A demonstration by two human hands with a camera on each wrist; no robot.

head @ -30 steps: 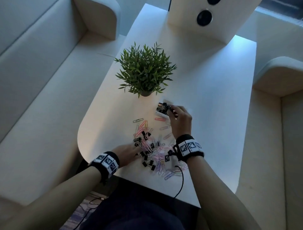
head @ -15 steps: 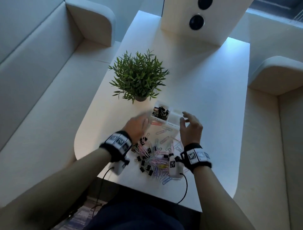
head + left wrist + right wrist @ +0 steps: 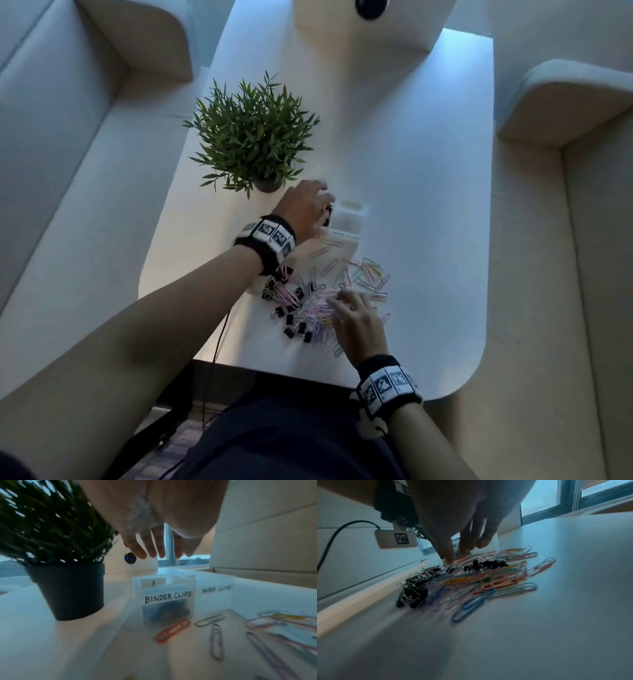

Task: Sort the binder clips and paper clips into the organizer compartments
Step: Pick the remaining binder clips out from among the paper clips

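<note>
The translucent organizer (image 3: 347, 219) stands just right of the plant; its compartments are labelled BINDER CLIPS (image 3: 167, 597) and PAPER CLIPS (image 3: 215, 589). Dark binder clips lie inside the left one. My left hand (image 3: 159, 553) hovers over that compartment with fingers straight and spread, nothing visible in them. A mixed pile lies nearer me: coloured paper clips (image 3: 364, 274) and black binder clips (image 3: 294, 325). My right hand (image 3: 462, 553) reaches down into the pile, fingertips (image 3: 337, 301) touching clips near its middle, without a clear pinch.
A potted green plant (image 3: 253, 137) in a dark pot (image 3: 68, 591) stands close left of the organizer. The white table (image 3: 428, 205) is rounded at its near corners. Beige sofas flank both sides. A white block with a dark round lens (image 3: 371, 7) sits at the far end.
My left hand went from the pile up to the binder clips compartment. My right hand drew back from the organizer and came down onto the pile.
</note>
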